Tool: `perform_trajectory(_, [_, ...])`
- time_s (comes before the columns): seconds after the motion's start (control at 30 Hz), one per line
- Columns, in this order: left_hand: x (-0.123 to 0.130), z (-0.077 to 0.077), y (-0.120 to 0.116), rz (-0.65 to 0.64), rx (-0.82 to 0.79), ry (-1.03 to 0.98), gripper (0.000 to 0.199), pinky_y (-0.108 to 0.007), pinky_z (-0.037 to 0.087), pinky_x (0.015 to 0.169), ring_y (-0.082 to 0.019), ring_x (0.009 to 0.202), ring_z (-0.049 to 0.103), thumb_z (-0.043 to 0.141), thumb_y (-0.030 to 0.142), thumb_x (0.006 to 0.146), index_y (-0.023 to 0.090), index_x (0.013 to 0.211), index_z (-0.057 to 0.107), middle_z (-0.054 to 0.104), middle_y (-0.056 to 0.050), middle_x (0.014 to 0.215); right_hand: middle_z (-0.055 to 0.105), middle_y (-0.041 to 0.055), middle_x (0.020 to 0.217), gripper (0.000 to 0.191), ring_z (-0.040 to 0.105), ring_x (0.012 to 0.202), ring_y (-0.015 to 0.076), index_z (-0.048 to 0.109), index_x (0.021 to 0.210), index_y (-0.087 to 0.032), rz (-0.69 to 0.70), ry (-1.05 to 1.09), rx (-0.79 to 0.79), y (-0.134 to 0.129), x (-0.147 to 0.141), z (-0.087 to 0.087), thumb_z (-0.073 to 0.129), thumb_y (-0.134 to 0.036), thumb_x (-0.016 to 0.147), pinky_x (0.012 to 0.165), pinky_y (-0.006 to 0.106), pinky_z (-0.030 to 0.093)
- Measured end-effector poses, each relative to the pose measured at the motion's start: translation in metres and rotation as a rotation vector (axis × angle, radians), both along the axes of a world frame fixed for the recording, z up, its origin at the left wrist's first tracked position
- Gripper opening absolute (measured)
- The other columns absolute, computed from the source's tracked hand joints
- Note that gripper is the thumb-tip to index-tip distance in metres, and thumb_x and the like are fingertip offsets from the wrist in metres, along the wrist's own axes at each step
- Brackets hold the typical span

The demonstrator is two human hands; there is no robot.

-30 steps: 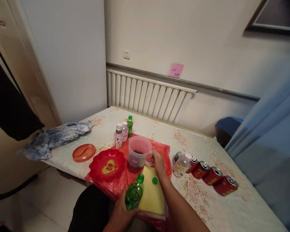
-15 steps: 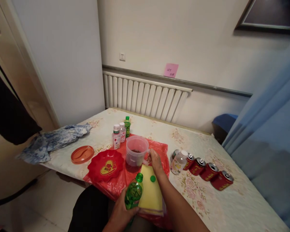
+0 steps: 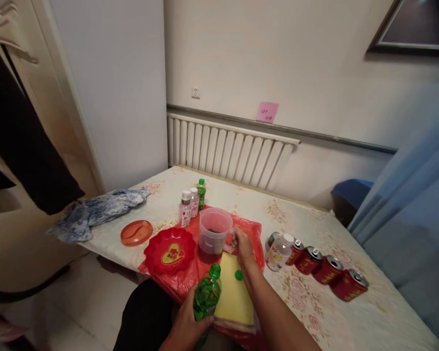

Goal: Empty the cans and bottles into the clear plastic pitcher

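My left hand (image 3: 192,314) is wrapped round a green plastic bottle (image 3: 207,295), tilted slightly and without its cap. My right hand (image 3: 242,243) grips the handle of a clear measuring jug (image 3: 215,225) with dark liquid low inside it. The jug stands on a red plastic sheet (image 3: 247,225). Just below my right hand lies a yellow cloth (image 3: 232,297), and a green bottle cap (image 3: 238,275) rests on it beside my wrist. Left of the jug sits a red scalloped plate (image 3: 155,253) with a yellow heart print.
Behind the plate stand two small white-capped bottles (image 3: 185,209) and another green bottle (image 3: 201,195). An orange lid (image 3: 136,233) lies at left, near a blue-white cloth (image 3: 102,212). At right are a white-capped bottle (image 3: 278,253) and several red cans (image 3: 327,269).
The whole view has shifted, so everything appears a little farther right. Both hands keep their holds on the bottle and the jug handle.
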State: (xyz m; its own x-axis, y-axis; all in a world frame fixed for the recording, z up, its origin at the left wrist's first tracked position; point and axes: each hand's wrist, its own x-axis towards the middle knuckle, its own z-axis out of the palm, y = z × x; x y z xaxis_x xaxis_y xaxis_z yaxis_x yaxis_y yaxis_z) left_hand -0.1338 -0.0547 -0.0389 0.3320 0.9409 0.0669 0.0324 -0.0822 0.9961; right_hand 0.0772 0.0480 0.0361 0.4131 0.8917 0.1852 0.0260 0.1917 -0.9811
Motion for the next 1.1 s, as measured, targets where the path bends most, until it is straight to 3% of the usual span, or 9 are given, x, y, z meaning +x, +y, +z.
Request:
perform_trajectory(0.13, [-0.004, -0.002, 0.000, 0.035, -0.011, 0.030, 0.068, -0.040, 0.045, 0.099, -0.030, 0.114, 0.058, 0.069, 0.024, 0.059, 0.017, 0.124, 0.049, 0.064, -0.012, 0.123, 0.034, -0.0084, 0.047, 0.032, 0.031, 0.043, 0.0104, 0.037, 0.054, -0.023, -0.069, 0.071, 0.027, 0.008, -0.008, -0.001, 0.046, -0.039, 0.080, 0.044, 0.025, 0.028])
perform_trajectory(0.27, [-0.006, -0.001, -0.001, 0.035, -0.018, 0.008, 0.069, -0.039, 0.045, 0.099, -0.028, 0.114, 0.059, 0.067, 0.020, 0.060, 0.017, 0.126, 0.047, 0.064, -0.011, 0.123, 0.034, -0.0085, 0.047, 0.031, 0.030, 0.044, 0.0096, 0.035, 0.052, -0.023, -0.143, 0.110, 0.081, 0.012, -0.014, 0.012, 0.050, -0.036, 0.076, 0.044, 0.024, 0.026])
perform_trajectory(0.37, [-0.007, 0.002, -0.001, 0.050, -0.030, 0.014, 0.071, -0.038, 0.044, 0.101, -0.028, 0.117, 0.058, 0.064, 0.019, 0.060, 0.017, 0.128, 0.045, 0.062, -0.011, 0.126, 0.030, -0.0093, 0.046, 0.033, 0.026, 0.043, 0.0092, 0.032, 0.052, -0.024, -0.199, 0.157, 0.128, 0.012, -0.016, 0.033, 0.048, -0.037, 0.077, 0.043, 0.024, 0.026])
perform_trajectory(0.5, [-0.008, 0.005, 0.000, 0.066, -0.040, 0.039, 0.072, -0.039, 0.045, 0.100, -0.029, 0.115, 0.058, 0.063, 0.018, 0.057, 0.015, 0.127, 0.048, 0.064, -0.011, 0.122, 0.030, -0.0096, 0.047, 0.033, 0.025, 0.042, 0.0082, 0.033, 0.052, -0.024, -0.237, 0.194, 0.177, 0.003, -0.012, 0.075, 0.051, -0.035, 0.077, 0.042, 0.024, 0.024])
perform_trajectory(0.63, [-0.008, 0.010, 0.000, 0.070, -0.045, 0.047, 0.071, -0.039, 0.045, 0.100, -0.030, 0.116, 0.058, 0.064, 0.018, 0.056, 0.017, 0.126, 0.050, 0.065, -0.010, 0.121, 0.033, -0.0094, 0.046, 0.033, 0.027, 0.041, 0.0074, 0.038, 0.053, -0.022, -0.221, 0.171, 0.214, -0.024, 0.000, 0.120, 0.056, -0.038, 0.077, 0.042, 0.023, 0.026])
perform_trajectory(0.73, [-0.006, 0.017, -0.002, 0.054, -0.053, 0.064, 0.069, -0.038, 0.045, 0.098, -0.029, 0.113, 0.059, 0.063, 0.016, 0.056, 0.016, 0.124, 0.051, 0.066, -0.009, 0.119, 0.032, -0.0101, 0.046, 0.035, 0.026, 0.041, 0.0069, 0.038, 0.054, -0.022, -0.206, 0.111, 0.198, -0.051, 0.013, 0.143, 0.058, -0.041, 0.077, 0.043, 0.023, 0.029])
perform_trajectory(0.9, [-0.001, 0.027, -0.006, -0.003, -0.072, 0.065, 0.071, -0.036, 0.046, 0.097, -0.028, 0.113, 0.059, 0.063, 0.013, 0.056, 0.017, 0.126, 0.049, 0.065, -0.008, 0.121, 0.033, -0.0095, 0.044, 0.039, 0.029, 0.039, 0.0078, 0.040, 0.052, -0.023, -0.191, 0.040, 0.061, -0.098, 0.040, 0.155, 0.061, -0.046, 0.075, 0.043, 0.025, 0.034])
perform_trajectory(1.1, [0.007, 0.024, -0.011, -0.049, -0.044, 0.031, 0.070, -0.036, 0.043, 0.100, -0.027, 0.116, 0.056, 0.063, 0.010, 0.058, 0.018, 0.126, 0.048, 0.062, -0.007, 0.125, 0.042, -0.0026, 0.040, 0.047, 0.035, 0.036, 0.0109, 0.046, 0.047, -0.022, -0.131, -0.140, -0.154, -0.154, 0.065, 0.162, 0.056, -0.055, 0.079, 0.035, 0.026, 0.025])
